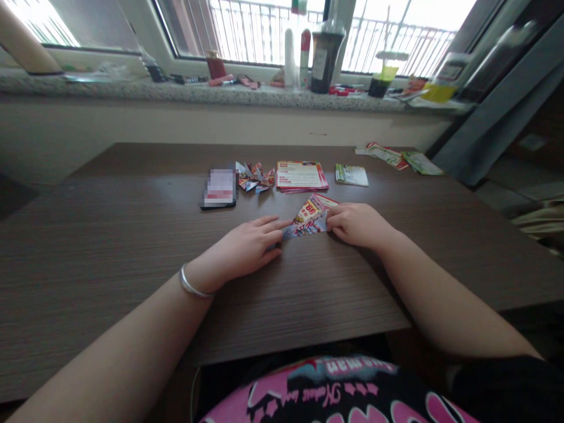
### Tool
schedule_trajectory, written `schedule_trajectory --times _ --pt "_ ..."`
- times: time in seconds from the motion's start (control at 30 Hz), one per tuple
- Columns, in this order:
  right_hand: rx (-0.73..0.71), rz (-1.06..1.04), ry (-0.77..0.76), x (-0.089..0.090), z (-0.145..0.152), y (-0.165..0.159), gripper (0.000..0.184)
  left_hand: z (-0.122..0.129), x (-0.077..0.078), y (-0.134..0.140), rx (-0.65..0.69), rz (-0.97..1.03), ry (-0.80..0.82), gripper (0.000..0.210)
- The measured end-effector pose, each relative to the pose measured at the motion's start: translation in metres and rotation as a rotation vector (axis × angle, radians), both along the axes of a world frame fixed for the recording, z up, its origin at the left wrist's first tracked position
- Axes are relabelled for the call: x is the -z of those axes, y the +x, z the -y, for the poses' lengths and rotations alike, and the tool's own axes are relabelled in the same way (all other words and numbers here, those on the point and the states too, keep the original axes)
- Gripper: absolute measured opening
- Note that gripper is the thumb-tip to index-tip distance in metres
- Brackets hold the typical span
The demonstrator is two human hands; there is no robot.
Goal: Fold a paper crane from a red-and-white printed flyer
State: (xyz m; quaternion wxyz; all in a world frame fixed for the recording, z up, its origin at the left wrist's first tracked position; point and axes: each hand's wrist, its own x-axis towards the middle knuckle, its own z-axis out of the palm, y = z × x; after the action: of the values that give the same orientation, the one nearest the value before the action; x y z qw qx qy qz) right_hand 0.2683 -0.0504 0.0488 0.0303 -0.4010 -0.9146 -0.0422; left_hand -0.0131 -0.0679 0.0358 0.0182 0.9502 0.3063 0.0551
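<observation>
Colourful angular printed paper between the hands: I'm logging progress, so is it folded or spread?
Folded: the printed paper narrows leftward, its yellow and bluish parts meeting along a slant.

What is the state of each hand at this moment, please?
Left hand: open, fairly flat, touching the left corner of the folded paper.
Right hand: closed, holding the right side of the folded paper.

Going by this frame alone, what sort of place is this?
Probably a room in a home, perhaps a bedroom or study: a wooden table stands by a window, bottles and small items crowd the stone sill, and a grey curtain hangs at the right.
</observation>
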Motion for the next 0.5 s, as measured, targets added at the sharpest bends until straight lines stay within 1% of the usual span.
schedule_trajectory --times 0.13,0.27,0.4,0.5 --pt "0.015 0.036 -0.014 -0.006 0.001 0.002 0.031 0.000 -0.001 0.001 -0.033 -0.041 -0.007 0.033" --pt "0.084 0.101 -0.019 -0.009 0.001 0.006 0.031 0.003 -0.005 0.004 -0.038 -0.054 0.054 0.029" --pt "0.161 0.105 0.006 -0.007 0.001 0.008 0.031 0.008 -0.009 0.008 -0.049 -0.040 0.106 0.025" --pt "0.186 0.080 0.028 -0.002 0.000 0.005 0.031 0.009 -0.007 0.011 -0.033 0.033 0.124 0.029"
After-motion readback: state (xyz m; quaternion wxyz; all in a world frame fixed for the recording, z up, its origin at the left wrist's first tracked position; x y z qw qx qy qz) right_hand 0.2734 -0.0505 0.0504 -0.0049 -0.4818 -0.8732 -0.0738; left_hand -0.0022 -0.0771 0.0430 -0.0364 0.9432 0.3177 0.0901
